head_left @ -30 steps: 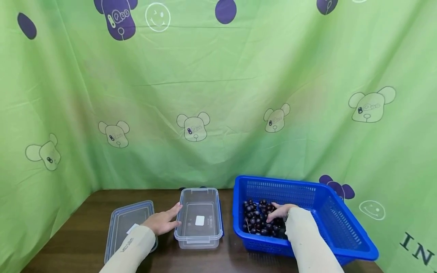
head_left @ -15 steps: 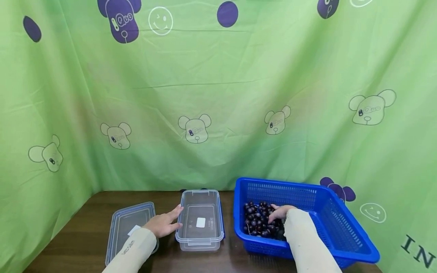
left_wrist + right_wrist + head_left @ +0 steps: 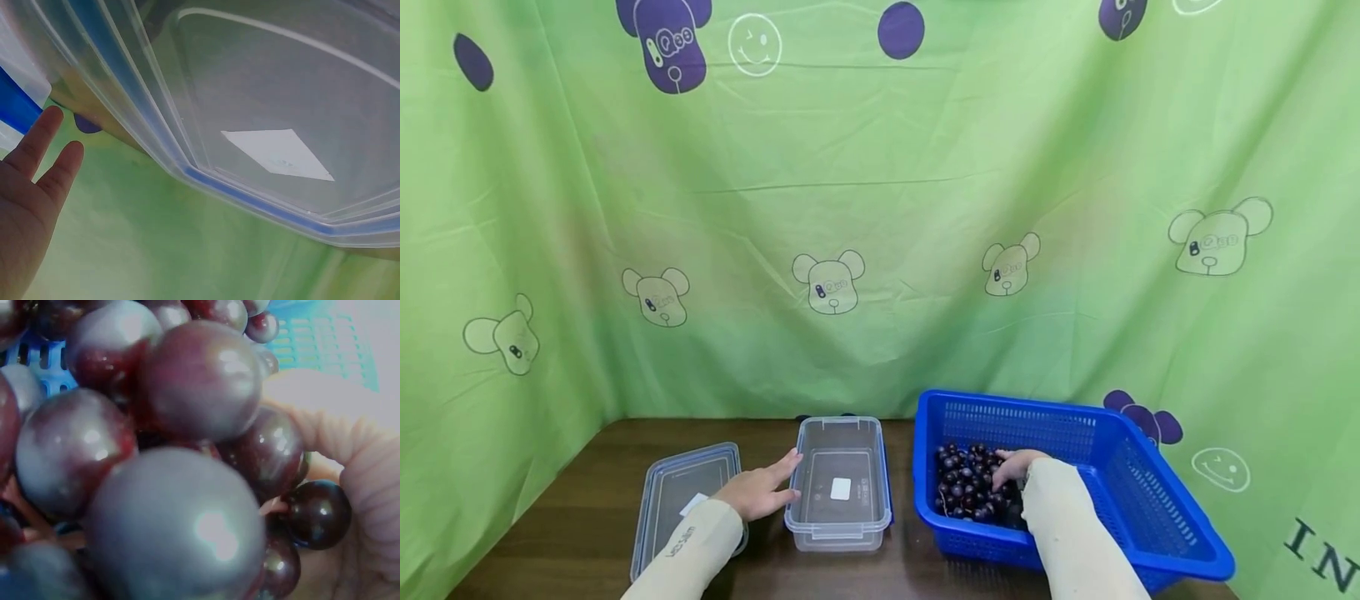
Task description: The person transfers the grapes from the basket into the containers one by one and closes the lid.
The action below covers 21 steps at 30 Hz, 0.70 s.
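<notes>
**Hands at box and grape basket**

Left hand [image 3: 758, 490]: fingers straight and spread, resting against the left wall of the clear box [image 3: 841, 523]; holds nothing. The wrist view shows two fingertips [image 3: 55, 147] held close together beside clear plastic.

Right hand [image 3: 1017, 467]: down in the grapes [image 3: 964, 483], fingers curled among them; the wrist view shows fingers [image 3: 375, 487] bent round dark berries, one small grape against the palm.

Grapes: dark purple, heaped in the left half of the blue basket [image 3: 1157, 517].

Basket: on the table [image 3: 572, 533], right of the box, just beside it.

Box: open, white label on its floor.

Lid [image 3: 677, 492]: flat on the table left of the box, partly under the left forearm.

Backdrop: green cloth [image 3: 880, 250] with bear prints.
</notes>
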Motion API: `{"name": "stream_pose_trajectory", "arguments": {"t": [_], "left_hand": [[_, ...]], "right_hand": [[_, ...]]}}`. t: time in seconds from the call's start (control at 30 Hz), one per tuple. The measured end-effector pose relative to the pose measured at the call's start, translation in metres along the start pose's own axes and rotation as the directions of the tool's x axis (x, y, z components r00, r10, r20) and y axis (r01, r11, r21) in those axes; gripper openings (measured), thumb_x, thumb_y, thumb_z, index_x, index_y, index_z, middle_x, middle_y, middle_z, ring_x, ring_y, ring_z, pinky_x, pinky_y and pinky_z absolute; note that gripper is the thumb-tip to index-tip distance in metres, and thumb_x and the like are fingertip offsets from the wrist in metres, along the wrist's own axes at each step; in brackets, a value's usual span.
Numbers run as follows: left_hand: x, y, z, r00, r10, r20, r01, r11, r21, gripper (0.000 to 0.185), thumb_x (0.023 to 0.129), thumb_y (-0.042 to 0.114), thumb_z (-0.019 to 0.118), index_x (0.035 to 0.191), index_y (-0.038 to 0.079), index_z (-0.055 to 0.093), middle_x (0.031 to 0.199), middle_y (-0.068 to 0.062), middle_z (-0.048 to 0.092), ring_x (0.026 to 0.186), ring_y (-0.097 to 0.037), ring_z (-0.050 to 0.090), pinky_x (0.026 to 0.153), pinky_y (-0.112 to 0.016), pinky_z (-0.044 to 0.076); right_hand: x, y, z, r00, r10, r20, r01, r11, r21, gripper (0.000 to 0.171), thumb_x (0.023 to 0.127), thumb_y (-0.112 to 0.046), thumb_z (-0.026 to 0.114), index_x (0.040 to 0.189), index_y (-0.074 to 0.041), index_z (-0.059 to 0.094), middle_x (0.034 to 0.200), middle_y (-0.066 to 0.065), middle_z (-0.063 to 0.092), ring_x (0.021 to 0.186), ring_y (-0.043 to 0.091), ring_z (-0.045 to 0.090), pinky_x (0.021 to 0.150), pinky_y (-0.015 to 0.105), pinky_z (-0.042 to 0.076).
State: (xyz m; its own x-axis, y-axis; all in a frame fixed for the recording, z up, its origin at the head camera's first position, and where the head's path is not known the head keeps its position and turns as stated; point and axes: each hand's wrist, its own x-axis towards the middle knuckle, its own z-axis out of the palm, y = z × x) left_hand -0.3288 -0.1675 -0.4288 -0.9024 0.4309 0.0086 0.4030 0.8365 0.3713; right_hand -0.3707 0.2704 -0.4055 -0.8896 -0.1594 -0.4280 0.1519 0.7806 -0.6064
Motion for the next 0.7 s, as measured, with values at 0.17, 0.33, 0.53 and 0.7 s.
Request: {"name": "stream_pose_trajectory", "arguments": {"t": [0.17, 0.33, 0.53, 0.7], "left_hand": [[-0.001, 0.005, -0.003, 1.000, 0.008, 0.000, -0.008, 1.000, -0.008, 0.060, 0.095, 0.032, 0.054, 0.147, 0.007, 0.037, 0.153, -0.011, 0.033, 0.125, -0.037, 0.049, 0.100, -0.054, 0.039], [-0.002, 0.007, -0.005, 1.000, 0.008, -0.007, -0.008, 1.000, -0.014, 0.061, 0.095, 0.032, 0.054, 0.147, 0.006, 0.037, 0.153, -0.011, 0.033, 0.125, -0.037, 0.048, 0.100, -0.054, 0.038], [-0.003, 0.009, -0.007, 1.000, -0.013, -0.010, 0.013, 1.000, -0.007, 0.060, 0.096, 0.032, 0.054, 0.147, 0.006, 0.037, 0.153, -0.010, 0.033, 0.126, -0.036, 0.048, 0.102, -0.054, 0.037], [-0.003, 0.009, -0.005, 1.000, 0.006, -0.001, -0.006, 1.000, -0.003, 0.060, 0.096, 0.032, 0.054, 0.147, 0.006, 0.037, 0.153, -0.011, 0.033, 0.126, -0.038, 0.048, 0.101, -0.055, 0.037]], "right_hand": [[0.004, 0.004, -0.005, 1.000, 0.011, -0.016, -0.011, 0.999, -0.043, 0.081, 0.080, -0.010, 0.064, 0.143, 0.016, 0.021, 0.147, 0.037, 0.015, 0.133, 0.054, 0.020, 0.102, 0.053, 0.038], [0.038, 0.029, -0.010, 1.000, -0.006, -0.015, 0.005, 0.998, -0.067, 0.077, 0.081, -0.017, 0.067, 0.143, 0.012, 0.031, 0.150, 0.030, 0.021, 0.133, 0.050, 0.026, 0.099, 0.051, 0.041], [0.065, 0.053, -0.016, 0.996, -0.091, 0.001, 0.090, 0.990, -0.109, 0.071, 0.079, -0.029, 0.070, 0.136, 0.007, 0.047, 0.148, 0.021, 0.034, 0.132, 0.042, 0.035, 0.098, 0.043, 0.043], [0.049, 0.044, -0.012, 0.997, -0.067, -0.031, 0.064, 0.994, -0.084, 0.072, 0.077, -0.017, 0.065, 0.137, 0.014, 0.039, 0.145, 0.032, 0.030, 0.131, 0.051, 0.030, 0.102, 0.052, 0.038]]}}
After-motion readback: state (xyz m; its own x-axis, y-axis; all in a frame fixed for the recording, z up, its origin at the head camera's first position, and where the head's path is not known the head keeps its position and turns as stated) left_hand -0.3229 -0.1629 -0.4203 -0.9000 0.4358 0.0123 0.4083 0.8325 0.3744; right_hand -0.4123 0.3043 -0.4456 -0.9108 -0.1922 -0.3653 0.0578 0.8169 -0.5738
